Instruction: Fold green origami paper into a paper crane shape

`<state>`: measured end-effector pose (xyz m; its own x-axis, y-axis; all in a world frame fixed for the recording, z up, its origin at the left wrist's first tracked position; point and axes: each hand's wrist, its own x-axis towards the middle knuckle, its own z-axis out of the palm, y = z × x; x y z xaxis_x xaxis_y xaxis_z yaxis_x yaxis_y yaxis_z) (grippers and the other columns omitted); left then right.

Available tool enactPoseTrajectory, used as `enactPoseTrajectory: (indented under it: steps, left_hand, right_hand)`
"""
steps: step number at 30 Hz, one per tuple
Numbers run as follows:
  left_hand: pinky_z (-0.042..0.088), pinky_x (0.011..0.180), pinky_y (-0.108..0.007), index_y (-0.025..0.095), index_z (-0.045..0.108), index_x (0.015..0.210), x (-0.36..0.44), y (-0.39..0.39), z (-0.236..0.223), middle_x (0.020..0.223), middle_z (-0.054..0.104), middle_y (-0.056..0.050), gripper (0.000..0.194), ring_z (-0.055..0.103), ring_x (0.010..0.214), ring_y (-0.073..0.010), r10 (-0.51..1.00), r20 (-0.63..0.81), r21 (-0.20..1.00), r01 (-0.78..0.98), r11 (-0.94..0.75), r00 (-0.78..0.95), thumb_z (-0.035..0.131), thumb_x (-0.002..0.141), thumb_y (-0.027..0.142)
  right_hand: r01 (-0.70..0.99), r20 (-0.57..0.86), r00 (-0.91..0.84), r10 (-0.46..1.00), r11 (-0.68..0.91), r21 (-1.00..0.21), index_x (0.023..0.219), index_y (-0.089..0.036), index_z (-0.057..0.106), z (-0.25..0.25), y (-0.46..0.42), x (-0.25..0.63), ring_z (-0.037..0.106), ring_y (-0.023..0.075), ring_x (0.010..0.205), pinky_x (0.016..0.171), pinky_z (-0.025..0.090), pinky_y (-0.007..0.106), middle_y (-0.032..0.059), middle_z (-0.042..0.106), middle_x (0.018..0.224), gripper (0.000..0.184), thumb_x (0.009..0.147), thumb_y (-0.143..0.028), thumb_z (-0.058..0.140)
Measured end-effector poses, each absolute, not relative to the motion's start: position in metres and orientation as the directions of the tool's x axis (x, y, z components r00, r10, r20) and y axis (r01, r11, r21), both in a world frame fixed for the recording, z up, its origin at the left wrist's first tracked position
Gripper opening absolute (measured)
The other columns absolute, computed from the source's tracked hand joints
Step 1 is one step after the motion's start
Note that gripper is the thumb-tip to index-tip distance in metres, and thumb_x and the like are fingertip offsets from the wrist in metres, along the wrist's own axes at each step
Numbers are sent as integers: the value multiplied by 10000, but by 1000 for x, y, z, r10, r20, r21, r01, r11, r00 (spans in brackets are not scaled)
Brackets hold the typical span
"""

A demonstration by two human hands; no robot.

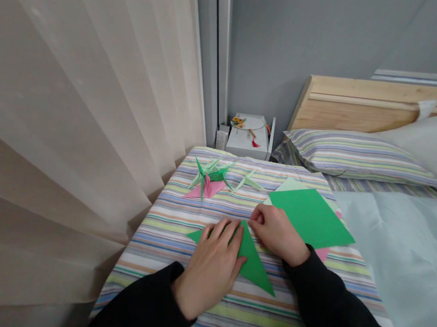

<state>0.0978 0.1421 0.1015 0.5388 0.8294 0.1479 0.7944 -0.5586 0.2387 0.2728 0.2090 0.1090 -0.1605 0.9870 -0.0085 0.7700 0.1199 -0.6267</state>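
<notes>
A folded triangle of green paper lies on the striped cloth in front of me. My left hand rests flat over its middle, fingers stretched out and slightly apart, hiding part of it. Beside the triangle's top corner is my right hand, its fingers curled and thumb pressed to the index finger. Whether the paper's edge is between those fingertips I cannot make out. Just beyond my right hand, a green square sheet lies over pale green paper and pink paper.
Several folded green and pink paper shapes and a pale green folded piece sit at the back of the striped cloth. A curtain hangs on the left. A bed stands right; a white cabinet is behind.
</notes>
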Motion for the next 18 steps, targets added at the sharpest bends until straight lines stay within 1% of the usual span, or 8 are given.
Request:
enactPoseTrajectory:
  steps: [4, 10, 18]
  left_hand:
    - [334, 1135, -528, 123, 480, 1463, 95, 145, 101, 1544, 489, -151, 517, 400, 1417, -344, 830, 128, 249, 793, -556, 542, 510, 991, 333]
    - [332, 1128, -519, 134, 477, 1464, 95, 146, 102, 1536, 495, -131, 501, 393, 1412, -327, 830, 132, 252, 791, -557, 542, 474, 1010, 347]
    - [336, 1116, -521, 139, 466, 1477, 97, 145, 99, 1542, 486, -130, 516, 399, 1400, -332, 838, 121, 253, 800, -544, 532, 477, 1007, 353]
  right_hand:
    - [768, -44, -151, 988, 89, -634, 672, -198, 598, 112, 210, 272, 598, 151, 528, 566, 379, 252, 7, 652, 546, 173, 808, -93, 617]
    - [777, -61, -150, 987, 79, -624, 672, -190, 585, 113, 210, 270, 620, 148, 564, 573, 379, 242, 23, 677, 582, 167, 792, -76, 611]
    - [793, -43, -152, 987, 96, -601, 684, -189, 592, 111, 210, 269, 594, 141, 569, 573, 364, 239, 14, 662, 587, 148, 776, -73, 586]
